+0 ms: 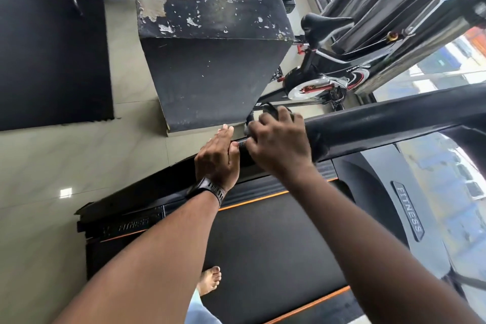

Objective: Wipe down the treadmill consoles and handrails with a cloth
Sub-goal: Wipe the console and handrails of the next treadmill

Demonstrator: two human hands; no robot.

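Noted at near end of handrail [394,123]: dark cloth [271,110], clamped under curled right hand [278,144]; just beside that end, left hand [217,160], fingers straight and pressed together, thumb at cloth edge; pinch or mere touch, cannot tell.

Risks, as judged: bunched cloth slipping off handrail tip; handrail underside easily missed; bare foot [209,280] on belt [263,239] below handrail, so poor footing if leaning.

Legible: "FITNESS" on badge [410,210] under handrail; fainter "FITNESS" on side rail [134,223]; partial "WEL" on spin bike [328,71] beyond handrail.

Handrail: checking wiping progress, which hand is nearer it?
Right. The right hand curls over the end of the handrail; the left hand sits just beyond that end, off the rail.
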